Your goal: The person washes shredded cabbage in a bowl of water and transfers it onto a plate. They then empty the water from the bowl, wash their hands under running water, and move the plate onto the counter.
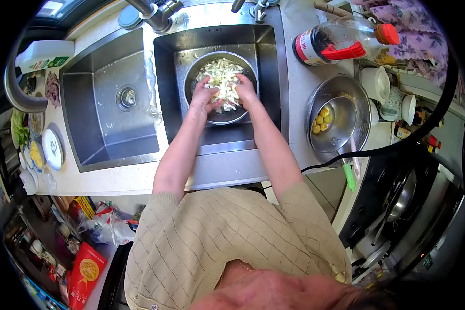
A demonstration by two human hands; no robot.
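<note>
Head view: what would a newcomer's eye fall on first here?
Probably the heap of pale chopped pieces in the round metal bowl inside the right-hand sink basin, with the left hand and right hand at its two sides. Next, likely the big red-capped plastic bottle of dark liquid on the counter to the right, and below it the yellow balls in a perforated metal strainer.

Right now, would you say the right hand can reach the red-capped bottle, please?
Probably yes: from the bowl, only sink and counter seem to lie between the right hand and the bottle.
</note>
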